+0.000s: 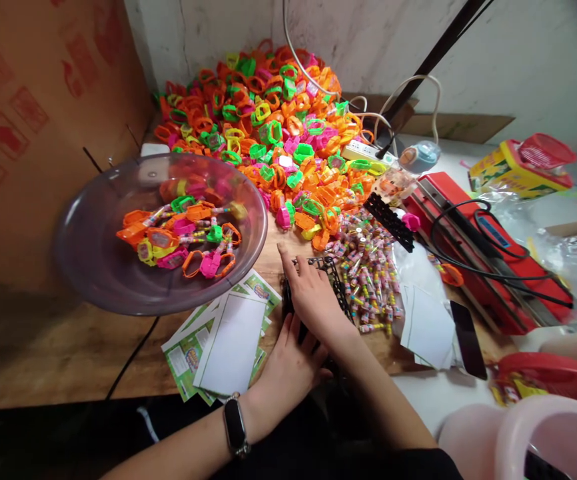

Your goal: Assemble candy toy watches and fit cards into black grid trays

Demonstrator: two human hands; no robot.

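A black plastic grid tray (339, 288) lies on the wooden table in front of me, mostly covered by both hands. My right hand (318, 300) reaches across it with fingers stretched out and apart over its left part. Nearer to me, my left hand (291, 357) lies with fingers spread at the tray's near side, its fingertips partly under my right hand. No held object shows in either hand. Right of the tray spreads a heap of small candy-filled tubes (371, 280). Printed cards (233, 340) lie by my left hand.
A translucent basin (88, 267) with colourful toy watches stands left. A large pile of toy watches (268, 120) fills the back. At right are another black grid (389, 222), a red sealing machine (498, 267) with a looping cable, a phone (467, 339) and a pink bucket (508, 433).
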